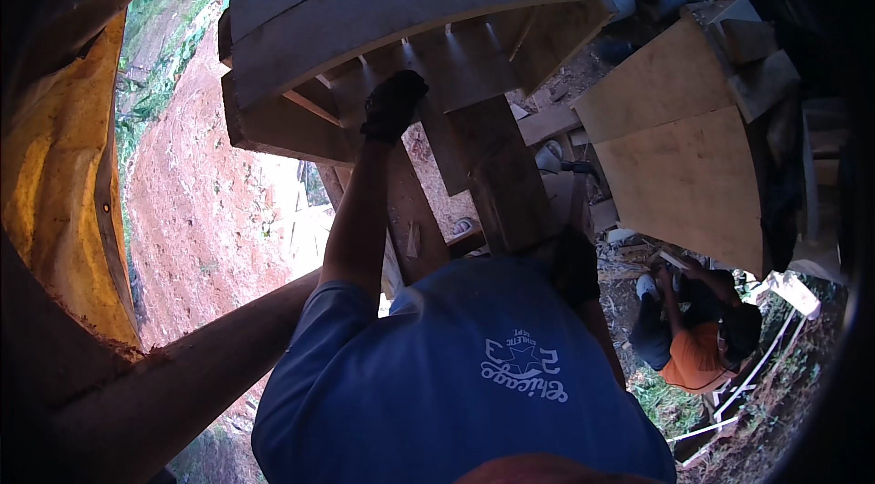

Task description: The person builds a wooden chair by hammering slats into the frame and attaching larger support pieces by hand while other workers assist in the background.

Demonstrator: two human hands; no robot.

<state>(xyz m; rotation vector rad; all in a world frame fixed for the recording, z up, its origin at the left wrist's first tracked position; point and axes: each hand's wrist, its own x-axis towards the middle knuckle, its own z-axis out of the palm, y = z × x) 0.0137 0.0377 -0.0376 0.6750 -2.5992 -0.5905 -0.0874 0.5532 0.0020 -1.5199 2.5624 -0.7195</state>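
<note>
A dark glove covers my left hand (395, 103), raised with the arm stretched forward. Its fingers look closed at the underside of a large wooden piece of furniture with a curved front board (410, 15); what they grip, if anything, is hidden. Light shines through narrow slits between the inner wooden panels (465, 65) beside that hand. My right hand (574, 267), also dark-gloved, is low at my right side in deep shadow. It is nearest to a dark wooden board (510, 179), and its fingers cannot be made out.
A second wooden piece with a broad pale panel (674, 138) stands at the right. Below it, a person in an orange shirt (697, 358) sits holding a light piece. A thick wooden beam (191, 370) and a yellow tarp (64, 183) are at the left. Wood scraps litter the ground.
</note>
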